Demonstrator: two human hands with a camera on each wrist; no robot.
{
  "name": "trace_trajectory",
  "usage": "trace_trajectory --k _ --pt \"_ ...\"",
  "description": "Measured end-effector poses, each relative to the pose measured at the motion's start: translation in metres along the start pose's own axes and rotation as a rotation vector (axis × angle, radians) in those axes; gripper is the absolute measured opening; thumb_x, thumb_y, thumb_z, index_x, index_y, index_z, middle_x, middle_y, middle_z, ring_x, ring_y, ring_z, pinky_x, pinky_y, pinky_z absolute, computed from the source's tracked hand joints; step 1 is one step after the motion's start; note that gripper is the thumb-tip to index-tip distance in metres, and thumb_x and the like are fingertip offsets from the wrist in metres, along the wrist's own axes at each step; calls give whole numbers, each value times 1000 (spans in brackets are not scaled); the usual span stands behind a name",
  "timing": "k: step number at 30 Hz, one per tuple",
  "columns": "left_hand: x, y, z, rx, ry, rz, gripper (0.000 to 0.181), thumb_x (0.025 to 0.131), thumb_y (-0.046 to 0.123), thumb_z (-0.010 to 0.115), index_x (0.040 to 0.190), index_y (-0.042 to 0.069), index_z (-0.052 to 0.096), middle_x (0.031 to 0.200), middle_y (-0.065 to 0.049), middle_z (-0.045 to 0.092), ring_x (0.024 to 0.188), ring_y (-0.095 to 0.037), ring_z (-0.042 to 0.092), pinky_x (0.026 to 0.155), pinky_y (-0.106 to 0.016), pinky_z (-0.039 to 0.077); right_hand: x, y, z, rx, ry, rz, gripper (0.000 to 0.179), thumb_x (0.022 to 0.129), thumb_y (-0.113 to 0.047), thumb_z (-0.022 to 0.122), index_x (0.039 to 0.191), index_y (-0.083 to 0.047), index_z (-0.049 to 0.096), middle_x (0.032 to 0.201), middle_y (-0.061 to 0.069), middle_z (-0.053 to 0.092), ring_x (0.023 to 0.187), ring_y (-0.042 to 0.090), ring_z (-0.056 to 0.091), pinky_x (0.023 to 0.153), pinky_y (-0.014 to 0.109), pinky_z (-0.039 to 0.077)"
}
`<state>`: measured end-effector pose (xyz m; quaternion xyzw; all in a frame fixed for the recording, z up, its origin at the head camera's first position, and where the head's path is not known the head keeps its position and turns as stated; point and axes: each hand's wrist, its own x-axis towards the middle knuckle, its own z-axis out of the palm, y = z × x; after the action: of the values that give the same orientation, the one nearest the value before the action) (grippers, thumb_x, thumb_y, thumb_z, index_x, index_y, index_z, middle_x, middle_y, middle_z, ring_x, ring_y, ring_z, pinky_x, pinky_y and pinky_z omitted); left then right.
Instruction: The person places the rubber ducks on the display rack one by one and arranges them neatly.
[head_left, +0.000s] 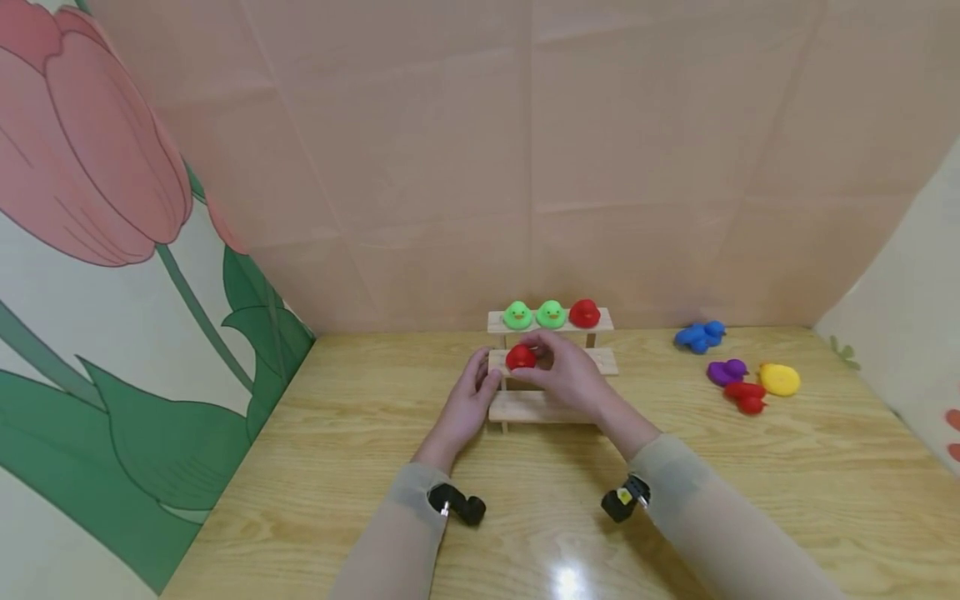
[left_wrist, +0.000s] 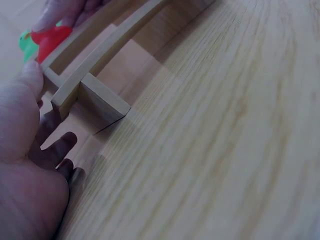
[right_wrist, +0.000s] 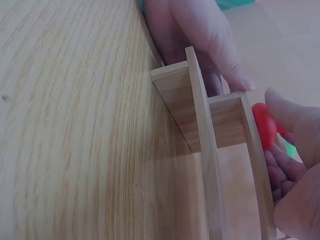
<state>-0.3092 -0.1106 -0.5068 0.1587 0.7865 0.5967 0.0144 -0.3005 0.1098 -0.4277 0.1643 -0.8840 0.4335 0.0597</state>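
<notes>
Evidently, in the left wrist view, the left hand (left_wrist: 22,132) is set against the left end of the wooden rack (left_wrist: 107,54), thumb touching the middle shelf's end and the other fingers loosely bent beside it; this reads as a steadying touch rather than a full grip. Just past the thumb tip is a red duck (left_wrist: 52,42). In the right wrist view, the right hand (right_wrist: 302,137) pinches that duck between thumb and fingers at the middle shelf; whether its base bears fully on the wood cannot be told. Pinching from the sides presumably keeps it upright. In the head view, the hands are apart, the held duck between them. Beyond the hands, the top shelf bears two green ducks (head_left: 517,315) and a second red duck (head_left: 584,314). Well to the right hand's right lie a blue toy (head_left: 700,337), a purple duck (head_left: 726,372), a yellow duck (head_left: 780,379) and a third red duck (head_left: 744,397), apparently kept within reach. Beneath both hands is a wood-grained table (head_left: 300,500); beyond them, a creased tan sheet (head_left: 450,167); to their left, a painted tulip (head_left: 112,150).
</notes>
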Motion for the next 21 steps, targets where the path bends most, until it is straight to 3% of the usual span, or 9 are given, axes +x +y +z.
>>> trace_trajectory --k 21 --pt "1 1 2 -9 10 0 70 116 55 50 175 25 29 174 -14 41 160 -26 39 129 -49 35 -37 16 -26 107 83 46 58 98 -33 89 146 -13 64 145 16 66 131 35 63 115 56 50"
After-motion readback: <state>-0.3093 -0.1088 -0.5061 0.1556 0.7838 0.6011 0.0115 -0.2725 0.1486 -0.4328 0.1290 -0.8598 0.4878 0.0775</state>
